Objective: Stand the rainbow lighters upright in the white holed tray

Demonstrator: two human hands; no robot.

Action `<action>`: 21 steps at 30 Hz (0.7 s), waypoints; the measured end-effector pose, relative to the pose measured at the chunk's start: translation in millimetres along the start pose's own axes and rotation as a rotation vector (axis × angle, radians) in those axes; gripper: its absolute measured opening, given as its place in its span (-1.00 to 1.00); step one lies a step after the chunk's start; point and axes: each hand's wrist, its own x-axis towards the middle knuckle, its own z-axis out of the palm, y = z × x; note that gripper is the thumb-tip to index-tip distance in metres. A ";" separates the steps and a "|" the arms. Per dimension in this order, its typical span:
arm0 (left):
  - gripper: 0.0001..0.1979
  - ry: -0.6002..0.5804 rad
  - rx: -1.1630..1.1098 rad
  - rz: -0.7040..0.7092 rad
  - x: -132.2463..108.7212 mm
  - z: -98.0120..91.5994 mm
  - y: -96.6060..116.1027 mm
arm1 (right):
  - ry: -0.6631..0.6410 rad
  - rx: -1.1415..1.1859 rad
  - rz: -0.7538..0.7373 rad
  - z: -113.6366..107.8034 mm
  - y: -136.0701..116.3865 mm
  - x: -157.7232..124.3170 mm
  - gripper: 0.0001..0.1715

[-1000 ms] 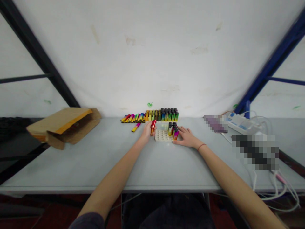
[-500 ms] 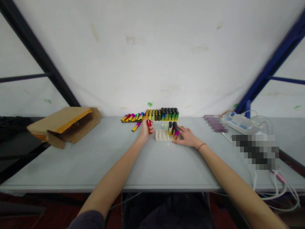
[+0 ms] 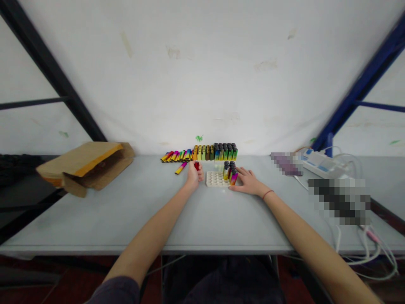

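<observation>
My left hand is closed around a red lighter; only its upper part shows above the fingers. A white tray with round holes lies to the right of that hand. Several colourful lighters with black tops stand upright in the tray's right end. Beside them rests my right hand, fingers spread, its fingertips at the tray's right edge and nothing gripped. One loose pink-and-yellow tube-like piece lies on the table left of my left hand.
Behind the tray stand a block of black-topped lighters and a block of yellow-topped pieces. A pile of colourful tube-like pieces lies to their left. An open cardboard box sits left; a power strip with cables lies right.
My left hand has moved slightly down and left, and its fingers have wrapped further over the red lighter, hiding more of it. My right hand has stayed in place.
</observation>
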 end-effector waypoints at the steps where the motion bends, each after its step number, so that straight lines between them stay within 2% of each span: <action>1: -0.58 0.010 -0.007 0.005 -0.3 0.2 -0.2 | -0.001 -0.001 0.000 -0.2 -0.2 -0.1 0.10; 13: -0.66 0.105 -0.050 0.029 0.0 2.3 -3.8 | -0.002 -0.006 0.000 -2.1 -1.8 -1.2 0.09; 21: -0.54 0.066 -0.072 0.048 -3.5 1.7 -2.5 | 0.001 0.000 -0.002 -2.1 -1.6 -1.0 0.08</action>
